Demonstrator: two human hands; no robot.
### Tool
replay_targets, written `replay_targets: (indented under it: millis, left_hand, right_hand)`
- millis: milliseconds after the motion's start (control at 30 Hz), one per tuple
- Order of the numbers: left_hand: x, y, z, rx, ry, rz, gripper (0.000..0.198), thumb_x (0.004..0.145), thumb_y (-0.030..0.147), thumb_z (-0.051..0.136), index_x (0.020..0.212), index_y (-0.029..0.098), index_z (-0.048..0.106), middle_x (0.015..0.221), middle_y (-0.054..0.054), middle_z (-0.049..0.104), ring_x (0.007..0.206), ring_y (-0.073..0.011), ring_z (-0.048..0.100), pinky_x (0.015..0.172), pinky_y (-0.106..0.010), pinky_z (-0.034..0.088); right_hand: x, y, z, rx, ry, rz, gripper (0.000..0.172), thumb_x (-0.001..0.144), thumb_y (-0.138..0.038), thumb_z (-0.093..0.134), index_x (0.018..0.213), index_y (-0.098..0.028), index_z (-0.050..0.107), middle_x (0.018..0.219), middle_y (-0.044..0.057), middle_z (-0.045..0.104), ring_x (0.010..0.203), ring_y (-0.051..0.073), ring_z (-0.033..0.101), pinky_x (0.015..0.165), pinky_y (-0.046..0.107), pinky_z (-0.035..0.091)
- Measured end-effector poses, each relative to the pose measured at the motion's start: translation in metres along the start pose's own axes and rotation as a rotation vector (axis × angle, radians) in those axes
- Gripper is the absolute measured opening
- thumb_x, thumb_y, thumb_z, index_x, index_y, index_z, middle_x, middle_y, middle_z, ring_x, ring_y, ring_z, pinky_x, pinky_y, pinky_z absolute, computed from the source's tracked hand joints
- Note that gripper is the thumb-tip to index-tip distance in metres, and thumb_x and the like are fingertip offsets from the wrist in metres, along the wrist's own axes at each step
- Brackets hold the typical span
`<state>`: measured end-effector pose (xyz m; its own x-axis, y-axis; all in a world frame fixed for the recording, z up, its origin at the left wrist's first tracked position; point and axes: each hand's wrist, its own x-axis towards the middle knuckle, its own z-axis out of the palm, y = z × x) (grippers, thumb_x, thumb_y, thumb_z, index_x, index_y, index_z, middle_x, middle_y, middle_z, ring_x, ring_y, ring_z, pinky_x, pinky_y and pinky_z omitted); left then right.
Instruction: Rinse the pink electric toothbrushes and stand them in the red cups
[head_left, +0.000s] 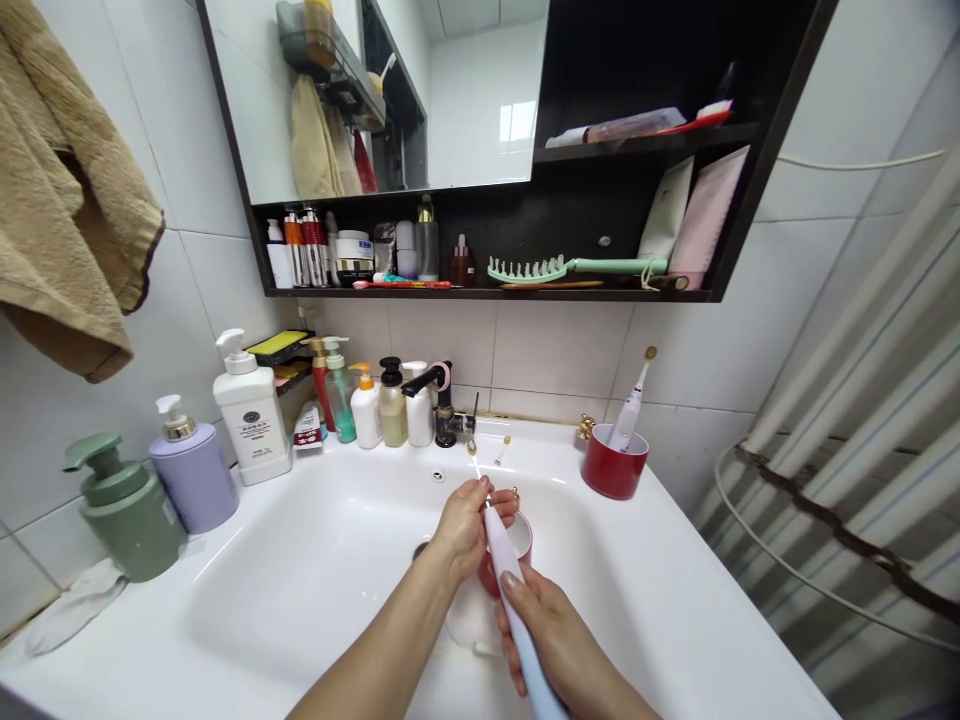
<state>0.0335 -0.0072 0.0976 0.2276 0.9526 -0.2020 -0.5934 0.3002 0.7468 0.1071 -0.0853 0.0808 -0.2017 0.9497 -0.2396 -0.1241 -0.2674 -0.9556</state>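
Over the white sink (330,560), my right hand (551,625) is wrapped round the pale pink and blue handle of an electric toothbrush (517,610). My left hand (466,525) pinches the brush head's thin white neck at the top of that handle, its bristles (472,448) pointing up near the faucet (444,405). Below and behind the hands, a red cup (525,540) with a white inside sits in the basin, partly hidden. A small brush head (504,445) lies on the sink's back ledge.
Another red cup (615,475) holding an electric toothbrush (628,415) stands on the right rim. Pump bottles, including a purple one (196,480) and a green one (133,525), line the left and back. A dark shelf (480,294) and mirror hang above; a towel (67,180) hangs left.
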Motion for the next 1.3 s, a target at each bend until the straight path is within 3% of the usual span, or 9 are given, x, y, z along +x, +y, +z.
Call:
replay_targets:
  millis: [300,433,533,700,833,967,1133,1300]
  left_hand:
    - [-0.0029,-0.0059,0.0042,0.042,-0.093,0.013,0.014,0.067,0.025,0.043,0.060,0.014,0.041,0.055,-0.004,0.055,0.048,-0.0107,0.052,0.051,-0.024,0.039]
    - [-0.0029,-0.0065,0.0041,0.106,-0.054,0.019,0.013,0.067,0.023,0.043,0.060,0.013,0.043,0.051,-0.003,0.054,0.043,-0.0088,0.050,0.048,-0.022,0.038]
    - [-0.0030,-0.0077,0.0042,0.157,-0.013,0.012,0.012,0.066,0.023,0.045,0.061,0.011,0.045,0.053,-0.004,0.055,0.043,-0.0086,0.049,0.049,-0.022,0.039]
    - [-0.0042,-0.0076,0.0056,0.113,-0.046,0.023,0.014,0.067,0.024,0.043,0.060,0.012,0.045,0.053,-0.004,0.055,0.046,-0.0094,0.051,0.051,-0.023,0.040]
    - [-0.0057,-0.0050,0.0062,0.103,-0.093,0.028,0.013,0.067,0.023,0.043,0.061,0.012,0.044,0.054,-0.005,0.056,0.047,-0.0097,0.051,0.052,-0.023,0.039]
    - [-0.0061,-0.0037,0.0060,0.096,-0.114,0.030,0.012,0.067,0.022,0.042,0.062,0.012,0.044,0.055,-0.005,0.056,0.048,-0.0099,0.052,0.053,-0.024,0.039]
    - [-0.0049,-0.0063,0.0060,0.094,-0.100,0.048,0.013,0.066,0.023,0.043,0.060,0.012,0.042,0.053,-0.003,0.055,0.045,-0.0078,0.049,0.051,-0.022,0.038]
    - [-0.0044,-0.0034,0.0041,0.092,-0.121,0.028,0.012,0.066,0.024,0.044,0.060,0.012,0.043,0.053,-0.003,0.054,0.046,-0.0088,0.050,0.054,-0.024,0.039]
  right_hand:
    - [0.0005,0.0003,-0.0007,-0.110,0.084,-0.044,0.024,0.068,-0.042,0.035,0.067,-0.018,0.035,0.052,-0.006,0.038,0.033,0.004,0.035,0.029,0.017,0.029]
    - [0.0031,0.0036,-0.0042,-0.165,0.101,-0.099,0.023,0.070,-0.041,0.034,0.069,-0.018,0.035,0.053,-0.005,0.039,0.034,0.004,0.035,0.029,0.017,0.030]
    - [0.0038,0.0046,-0.0050,-0.130,0.099,-0.087,0.023,0.070,-0.040,0.033,0.069,-0.018,0.036,0.053,-0.006,0.039,0.035,0.003,0.035,0.030,0.017,0.030]
    - [0.0003,0.0013,-0.0009,0.037,0.040,-0.051,0.025,0.071,-0.041,0.031,0.064,-0.018,0.033,0.052,-0.006,0.039,0.034,0.003,0.035,0.031,0.016,0.030]
    - [-0.0013,-0.0011,0.0015,-0.030,0.088,-0.082,0.024,0.069,-0.042,0.036,0.065,-0.018,0.034,0.050,-0.007,0.038,0.034,0.003,0.035,0.030,0.017,0.030]
    - [0.0005,0.0007,0.0004,0.007,0.048,-0.062,0.025,0.070,-0.043,0.032,0.066,-0.018,0.033,0.053,-0.006,0.039,0.035,0.003,0.036,0.032,0.017,0.031]
    - [0.0050,0.0054,-0.0029,-0.150,0.135,-0.190,0.022,0.068,-0.041,0.038,0.068,-0.019,0.034,0.049,-0.007,0.037,0.035,0.005,0.036,0.032,0.019,0.030]
    - [-0.0001,0.0035,0.0006,0.081,0.003,-0.047,0.024,0.069,-0.043,0.033,0.066,-0.019,0.035,0.052,-0.006,0.040,0.035,0.004,0.035,0.033,0.018,0.030]
